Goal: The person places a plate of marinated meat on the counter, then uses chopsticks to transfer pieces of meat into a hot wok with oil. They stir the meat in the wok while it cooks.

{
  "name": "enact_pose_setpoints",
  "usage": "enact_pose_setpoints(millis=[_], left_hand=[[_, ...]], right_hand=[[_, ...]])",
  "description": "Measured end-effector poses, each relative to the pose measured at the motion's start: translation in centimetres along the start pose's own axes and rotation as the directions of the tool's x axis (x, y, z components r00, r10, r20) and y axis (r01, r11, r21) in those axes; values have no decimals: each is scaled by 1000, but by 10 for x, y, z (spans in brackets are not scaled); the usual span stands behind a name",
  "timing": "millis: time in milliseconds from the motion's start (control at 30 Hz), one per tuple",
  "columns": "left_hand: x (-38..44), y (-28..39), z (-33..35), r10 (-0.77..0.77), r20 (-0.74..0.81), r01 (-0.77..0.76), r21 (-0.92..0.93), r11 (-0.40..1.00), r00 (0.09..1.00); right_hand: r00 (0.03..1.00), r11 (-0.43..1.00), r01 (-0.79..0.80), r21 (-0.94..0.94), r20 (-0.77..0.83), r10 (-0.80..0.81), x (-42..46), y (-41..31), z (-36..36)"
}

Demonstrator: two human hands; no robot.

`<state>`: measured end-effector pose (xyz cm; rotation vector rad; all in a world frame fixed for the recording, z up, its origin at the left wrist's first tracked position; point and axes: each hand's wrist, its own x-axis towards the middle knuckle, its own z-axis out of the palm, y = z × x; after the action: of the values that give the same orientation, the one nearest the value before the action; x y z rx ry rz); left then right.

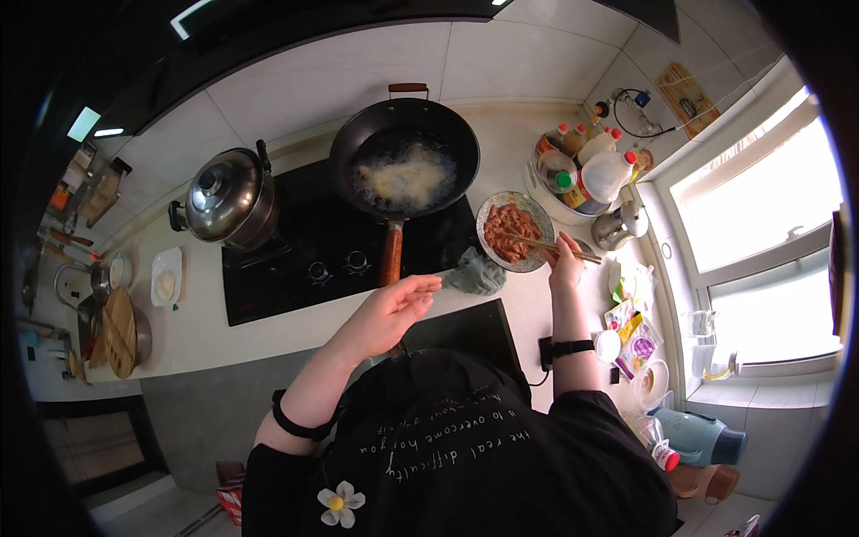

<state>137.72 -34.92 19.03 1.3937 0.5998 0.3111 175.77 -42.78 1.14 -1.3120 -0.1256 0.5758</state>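
My right hand [566, 260] grips a pair of wooden chopsticks [537, 243], their tips in a patterned bowl [484, 250] of raw-looking reddish meat strips [508, 228]. The bowl stands on the counter right of the hob. My left hand [396, 310] is held in the air near the wooden handle [392, 255] of a black wok [340, 158], fingers together and nothing visible in it; I see no contact with the handle. Pale, bubbling food [406, 178] lies in oil in the wok. A crumpled grey-green cloth [478, 271] lies between the hob and the bowl.
A lidded steel pot [231, 194] sits on the left of the black glass hob [295, 248]. Behind the bowl, a round tub [537, 184] holds several bottles beside a metal jug [619, 227]. Food packets [634, 339] line the window side. A white tray [166, 276] lies left.
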Motion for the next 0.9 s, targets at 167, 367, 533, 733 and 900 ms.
enact_pose_setpoints(millis=[167,367,533,733,900], left_hand=[[-5,3,-2,-17,-29,17,-1,1000,999],[-10,6,-9,-17,-64,16,-19,1000,998],[-17,3,-18,-28,-103,26,-17,999,994],[-27,-1,-31,-45,-147,40,-36,999,988],[-32,-4,-37,-15,-173,5,-61,998,985]], right_hand=[[998,996,-24,90,53,19,-7,-34,19],[973,987,55,152,215,-87,-22,-86,99],[900,990,125,57,413,-138,-27,-82,174],[814,974,207,-88,568,-122,-28,-52,260],[730,839,497,-224,631,-264,16,3,315]])
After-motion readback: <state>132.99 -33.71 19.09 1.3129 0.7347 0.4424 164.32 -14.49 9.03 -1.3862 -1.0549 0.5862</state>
